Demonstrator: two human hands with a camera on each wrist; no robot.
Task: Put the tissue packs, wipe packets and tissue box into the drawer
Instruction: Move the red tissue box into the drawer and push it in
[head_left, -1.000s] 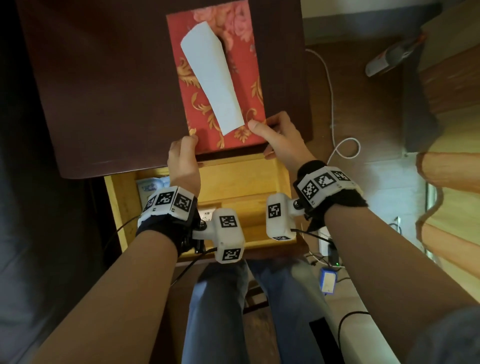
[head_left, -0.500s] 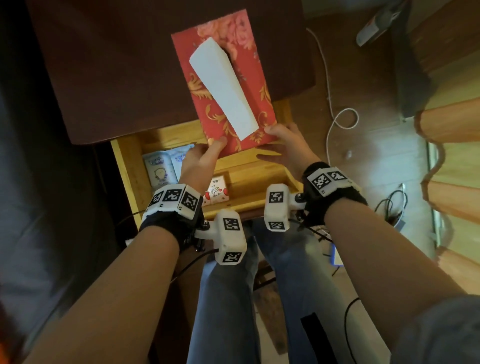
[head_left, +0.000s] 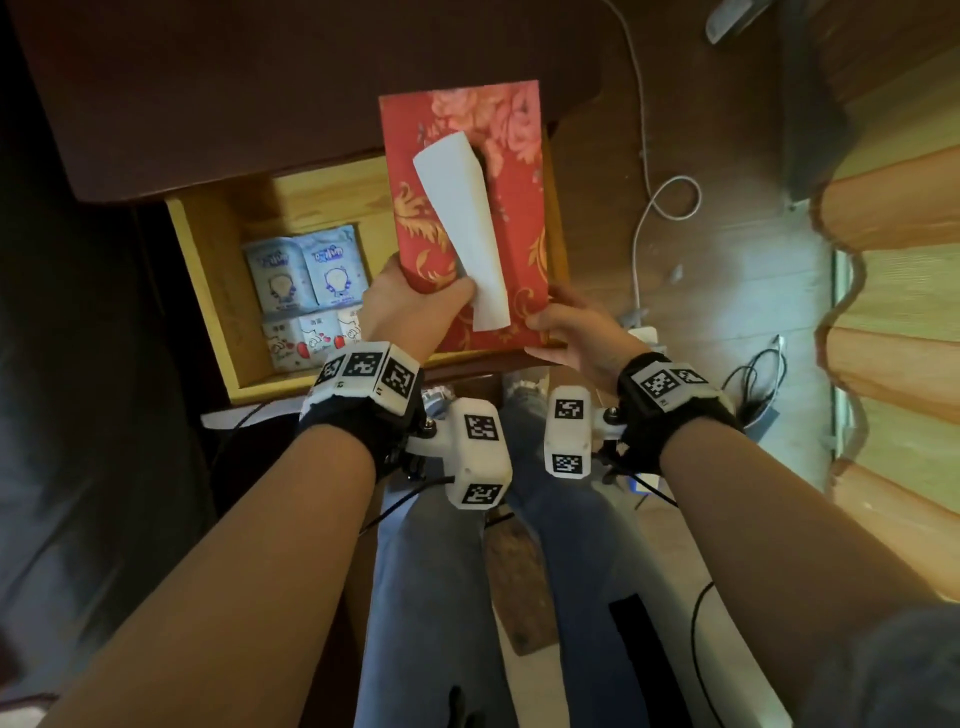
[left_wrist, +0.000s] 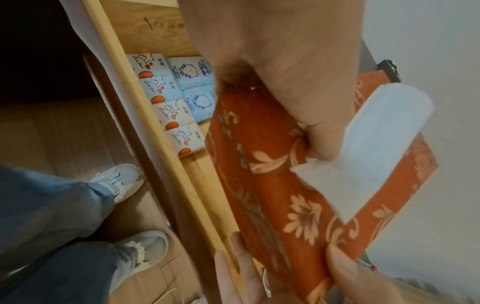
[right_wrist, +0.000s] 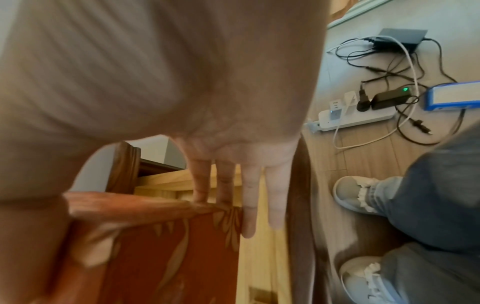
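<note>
Tissue box (head_left: 465, 213) held over right side of open drawer (head_left: 208, 291).
Near end is gripped by left hand (head_left: 410, 306), thumb on top, and right hand (head_left: 571, 332), fingers underneath; left side is taken by small packs (head_left: 306, 296), so the right bay is presumably targeted.

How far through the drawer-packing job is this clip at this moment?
Done: the wipe packets and tissue packs already lie in the drawer's left half. In hand: the left hand and right hand hold the red tissue box over the right half. Left: setting the box down inside.
</note>
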